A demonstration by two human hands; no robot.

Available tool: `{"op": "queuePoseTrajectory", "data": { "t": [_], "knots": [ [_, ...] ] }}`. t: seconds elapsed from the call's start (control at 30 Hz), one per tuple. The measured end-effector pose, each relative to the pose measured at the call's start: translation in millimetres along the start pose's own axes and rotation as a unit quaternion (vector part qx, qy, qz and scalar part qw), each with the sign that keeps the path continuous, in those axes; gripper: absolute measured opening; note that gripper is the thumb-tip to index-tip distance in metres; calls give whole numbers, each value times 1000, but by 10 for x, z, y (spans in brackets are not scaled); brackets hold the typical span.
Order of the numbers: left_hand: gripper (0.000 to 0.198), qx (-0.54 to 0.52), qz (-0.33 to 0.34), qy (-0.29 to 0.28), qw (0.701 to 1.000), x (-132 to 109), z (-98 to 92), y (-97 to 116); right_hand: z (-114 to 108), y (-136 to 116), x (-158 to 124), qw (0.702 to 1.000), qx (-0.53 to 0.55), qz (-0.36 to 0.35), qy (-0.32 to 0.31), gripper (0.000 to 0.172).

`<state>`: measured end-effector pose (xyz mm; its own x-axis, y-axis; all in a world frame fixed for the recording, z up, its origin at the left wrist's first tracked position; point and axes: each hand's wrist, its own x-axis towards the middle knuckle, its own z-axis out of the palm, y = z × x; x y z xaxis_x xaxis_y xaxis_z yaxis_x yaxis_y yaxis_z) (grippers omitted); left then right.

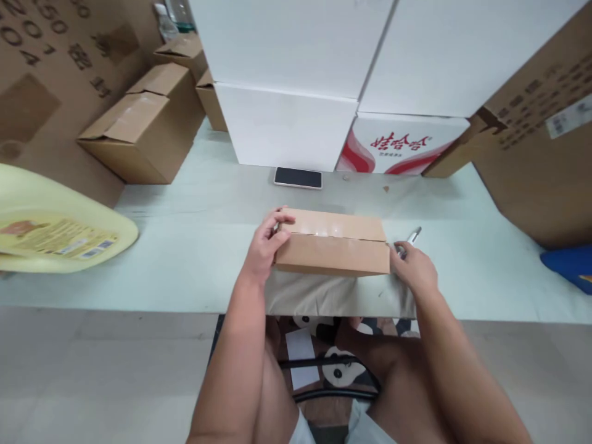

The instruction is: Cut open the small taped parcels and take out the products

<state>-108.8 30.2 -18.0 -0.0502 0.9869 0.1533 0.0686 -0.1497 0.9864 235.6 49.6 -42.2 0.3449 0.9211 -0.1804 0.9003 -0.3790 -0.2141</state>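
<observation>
A closed brown cardboard box [330,256] with clear tape along its top seam lies lengthwise on the table in front of me. My left hand [266,243] is closed around its left end, thumb and fingers on the top and side. At the opposite end, my right hand [416,265] has its fingers bent close against the box's edge. A slim white and silver pen-like tool [413,237] sticks out from between those fingers; its lower end is hidden, so its exact kind does not show. Beyond the box lies a dark-screened phone [298,177].
White cartons [287,129] stand stacked at the back, one with red lettering [402,145]. Brown boxes [148,123] and a yellow jug [60,222] are at left. A large carton [546,142] and a blue packet [571,268] stand right. The table edge [139,310] is near my legs.
</observation>
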Motion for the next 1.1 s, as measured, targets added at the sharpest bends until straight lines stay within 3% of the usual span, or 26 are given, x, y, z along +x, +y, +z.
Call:
{"op": "queuePoseTrajectory", "data": {
  "t": [0.07, 0.13, 0.2, 0.23, 0.27, 0.37, 0.4, 0.43, 0.47, 0.63, 0.7, 0.8, 0.93, 1.03, 1.1],
  "knots": [
    [38, -9, -25, 1, 1000, 14, 54, 12, -7, 93, 101, 999, -17, 21, -38, 51],
    [47, -25, -41, -4, 999, 0, 123, 26, -11, 151, 167, 999, 29, 28, -4, 40],
    [52, -42, -50, -8, 998, -40, 209, 42, -59, 163, 160, 983, 178, 11, 52, 35],
    [53, -45, -53, -9, 998, -67, 256, 49, -113, 151, 119, 953, 293, -6, 76, 35],
    [53, -45, -53, -11, 998, -98, 303, 56, -189, 129, 52, 903, 420, -28, 89, 35],
    [49, -30, -46, -24, 998, -191, 428, 69, -500, 32, -266, 685, 713, -123, 83, 36],
    [48, -22, -40, -30, 999, -220, 459, 72, -601, -5, -384, 634, 752, -159, 82, 37],
    [46, -14, -32, -35, 999, -247, 485, 73, -686, -42, -494, 604, 768, -196, 82, 37],
    [45, -6, -23, -39, 999, -271, 504, 74, -749, -80, -591, 596, 765, -227, 88, 35],
    [42, 26, 19, -43, 999, -350, 533, 74, -744, -317, -876, 633, 706, -283, 143, 5],
    [41, 25, 25, -46, 998, -362, 537, 75, -688, -402, -945, 653, 690, -291, 112, 19],
    [38, 18, 21, -46, 999, -365, 550, 77, -649, -462, -1021, 697, 660, -282, 15, 30],
    [38, 16, 15, -50, 999, -360, 559, 86, -664, -435, -1057, 704, 643, -295, -50, 21],
    [38, 17, 18, -51, 998, -361, 555, 96, -671, -402, -1061, 712, 626, -313, -49, 14],
    [38, 18, 21, -50, 998, -364, 555, 102, -664, -398, -1058, 726, 624, -287, -38, 11]
  ]
}}
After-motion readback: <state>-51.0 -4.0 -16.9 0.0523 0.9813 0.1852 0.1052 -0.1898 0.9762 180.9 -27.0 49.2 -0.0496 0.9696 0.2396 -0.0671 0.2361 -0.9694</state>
